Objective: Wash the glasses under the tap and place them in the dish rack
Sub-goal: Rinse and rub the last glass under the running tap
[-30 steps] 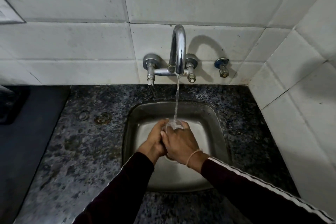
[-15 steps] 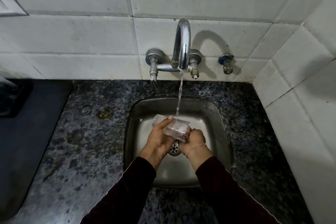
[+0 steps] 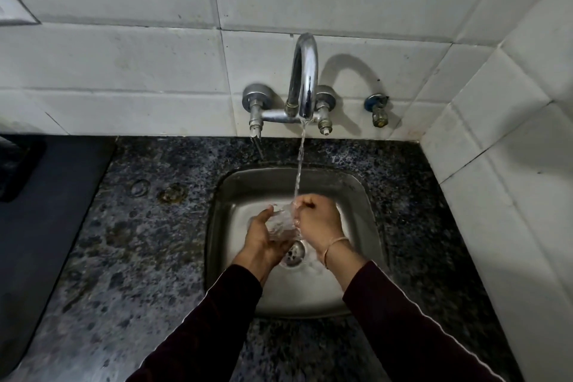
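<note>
A clear glass is held over the steel sink, under a thin stream running from the chrome tap. My left hand cups the glass from the left and below. My right hand has its fingers curled at the rim of the glass, on its right side. The water lands where my right fingers meet the rim. Most of the glass is hidden between my two hands. No dish rack is in view.
The sink's drain lies just below my hands. Dark speckled stone counter surrounds the sink. A dark flat surface borders the counter on the left. White tiled walls stand behind and at the right, with a small valve beside the tap.
The glass lay sideways across both hands half a second ago; now it stands more upright between them, and my right hand has risen to its rim. The view has shifted slightly.
</note>
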